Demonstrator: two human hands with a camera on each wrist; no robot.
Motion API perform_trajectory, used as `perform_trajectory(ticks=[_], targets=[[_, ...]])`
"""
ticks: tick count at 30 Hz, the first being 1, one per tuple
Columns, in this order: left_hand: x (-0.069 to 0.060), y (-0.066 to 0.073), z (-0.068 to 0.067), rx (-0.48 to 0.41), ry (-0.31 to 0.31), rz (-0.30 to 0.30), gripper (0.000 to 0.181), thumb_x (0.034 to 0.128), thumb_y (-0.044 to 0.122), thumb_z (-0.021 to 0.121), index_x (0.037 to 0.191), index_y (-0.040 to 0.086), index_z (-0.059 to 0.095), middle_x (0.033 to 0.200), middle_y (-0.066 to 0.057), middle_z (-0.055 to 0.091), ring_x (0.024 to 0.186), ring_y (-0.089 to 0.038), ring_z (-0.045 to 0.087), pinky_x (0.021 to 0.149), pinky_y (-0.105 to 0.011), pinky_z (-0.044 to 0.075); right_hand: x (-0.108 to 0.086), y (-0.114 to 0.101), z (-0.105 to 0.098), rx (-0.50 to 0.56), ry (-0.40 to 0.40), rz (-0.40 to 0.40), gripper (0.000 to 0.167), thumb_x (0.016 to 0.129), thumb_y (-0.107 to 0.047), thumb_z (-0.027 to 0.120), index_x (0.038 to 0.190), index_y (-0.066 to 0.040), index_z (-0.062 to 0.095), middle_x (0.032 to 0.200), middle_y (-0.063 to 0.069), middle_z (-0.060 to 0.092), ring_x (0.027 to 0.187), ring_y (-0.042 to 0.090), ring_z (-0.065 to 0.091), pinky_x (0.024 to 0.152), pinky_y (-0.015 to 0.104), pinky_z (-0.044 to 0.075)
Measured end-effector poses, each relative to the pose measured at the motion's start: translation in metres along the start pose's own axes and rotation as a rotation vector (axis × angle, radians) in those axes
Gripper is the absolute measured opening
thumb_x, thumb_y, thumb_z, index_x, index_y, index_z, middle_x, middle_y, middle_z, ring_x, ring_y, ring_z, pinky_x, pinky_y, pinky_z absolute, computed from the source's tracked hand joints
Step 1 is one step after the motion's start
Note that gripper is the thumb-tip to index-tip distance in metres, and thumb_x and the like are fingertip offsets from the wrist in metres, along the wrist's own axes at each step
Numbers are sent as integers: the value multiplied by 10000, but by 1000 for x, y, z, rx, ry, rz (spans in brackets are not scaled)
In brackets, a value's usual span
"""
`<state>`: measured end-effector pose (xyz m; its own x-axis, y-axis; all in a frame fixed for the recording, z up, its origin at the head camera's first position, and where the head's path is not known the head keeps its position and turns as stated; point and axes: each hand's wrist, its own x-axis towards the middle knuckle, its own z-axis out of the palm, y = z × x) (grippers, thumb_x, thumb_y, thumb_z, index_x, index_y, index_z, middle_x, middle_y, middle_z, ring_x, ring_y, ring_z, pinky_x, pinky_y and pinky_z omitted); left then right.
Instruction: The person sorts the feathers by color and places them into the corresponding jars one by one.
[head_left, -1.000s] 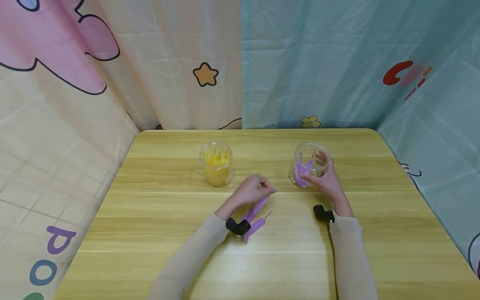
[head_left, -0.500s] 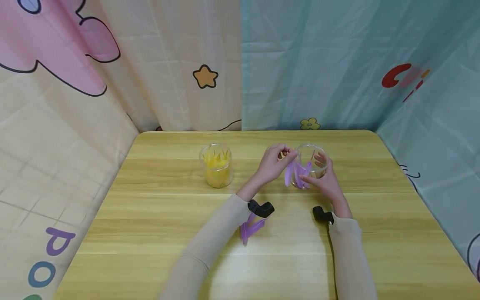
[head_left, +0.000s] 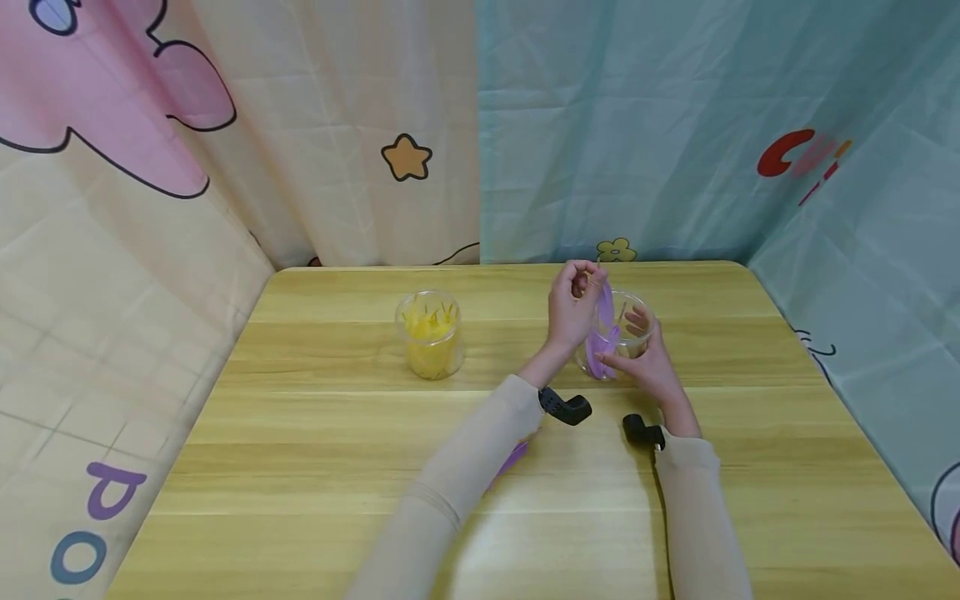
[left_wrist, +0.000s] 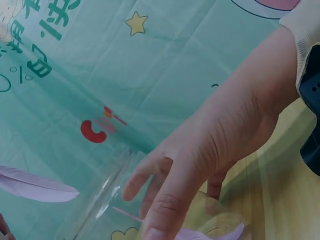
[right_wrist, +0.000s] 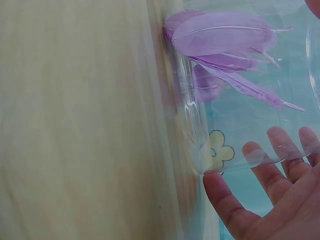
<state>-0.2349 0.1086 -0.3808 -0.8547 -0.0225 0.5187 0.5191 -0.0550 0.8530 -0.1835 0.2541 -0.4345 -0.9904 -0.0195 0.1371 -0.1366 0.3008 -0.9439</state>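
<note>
My left hand (head_left: 572, 304) pinches a purple feather (head_left: 605, 307) by its quill, with the vane hanging down at the mouth of a clear jar (head_left: 639, 323). In the left wrist view this feather (left_wrist: 40, 187) hangs beside the jar. My right hand (head_left: 651, 367) holds the jar from its right side, thumb in front and fingers behind. Inside the jar stand several purple feathers (right_wrist: 225, 35), quills up, against one wall. Another purple feather (head_left: 513, 461) lies on the table, partly hidden by the left sleeve.
A second clear jar (head_left: 431, 333), filled with yellow feathers (head_left: 433, 350), stands left of the hands. The wooden table (head_left: 300, 467) ends at printed curtains (head_left: 637, 125) behind and at the sides.
My left hand has moved right and away from me, lifting a purple feather from the table to the jar's mouth. My right hand has kept its hold on the jar.
</note>
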Motion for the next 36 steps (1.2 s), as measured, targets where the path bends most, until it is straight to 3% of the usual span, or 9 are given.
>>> perform_trajectory(ticks=[3, 6, 14, 19, 26, 30, 36], targets=[[-1, -16, 4, -12, 9, -17, 151, 935, 128, 608, 949, -21, 587, 723, 8, 389, 636, -69, 344, 597, -202, 280, 0, -1, 0, 0, -2, 4, 926, 791, 0, 743, 1465, -24, 107, 1453, 304, 192, 1313, 493, 188, 1007, 652, 221], [-6, -24, 6, 44, -4, -21, 142, 928, 155, 621, 936, 15, 599, 709, 27, 390, 632, -75, 346, 609, -203, 290, -1, 0, 1, 1, -4, 9, 928, 798, -10, 740, 1469, -34, 101, 1457, 298, 190, 1316, 488, 187, 1000, 657, 230], [-21, -38, -4, 195, -74, -50, 141, 887, 190, 685, 930, 71, 623, 714, 8, 414, 666, -102, 370, 632, -199, 303, -3, -2, 2, -2, -5, 5, 928, 789, -5, 746, 1465, -17, 110, 1452, 307, 190, 1311, 496, 192, 995, 660, 235], [-28, -40, -14, 219, -110, -57, 201, 877, 227, 699, 977, 72, 620, 761, -87, 459, 696, -151, 388, 645, -207, 298, -2, -4, 2, -30, 4, 5, 915, 791, -8, 745, 1457, -5, 117, 1445, 311, 198, 1310, 489, 202, 1003, 658, 221], [-35, -40, -37, 327, -169, -70, 222, 872, 268, 699, 960, 80, 621, 784, -119, 471, 735, -180, 404, 655, -227, 302, 4, 16, -1, -19, 13, 1, 977, 761, -31, 784, 1474, -56, 117, 1458, 270, 217, 1317, 462, 214, 1004, 655, 222], [-41, -42, -56, 416, -243, -85, 253, 882, 313, 680, 958, 80, 617, 799, -113, 465, 748, -177, 402, 649, -239, 304, 8, 31, -2, -29, 22, -4, 998, 757, -73, 802, 1488, -139, 127, 1470, 215, 231, 1325, 424, 229, 1009, 640, 234], [-51, -46, -88, 532, -362, -145, 286, 879, 367, 675, 964, 99, 626, 785, -45, 457, 732, -144, 400, 626, -254, 317, 10, 37, -3, -38, 20, -7, 1000, 765, -125, 807, 1489, -180, 121, 1474, 184, 227, 1327, 397, 232, 1012, 624, 248]])
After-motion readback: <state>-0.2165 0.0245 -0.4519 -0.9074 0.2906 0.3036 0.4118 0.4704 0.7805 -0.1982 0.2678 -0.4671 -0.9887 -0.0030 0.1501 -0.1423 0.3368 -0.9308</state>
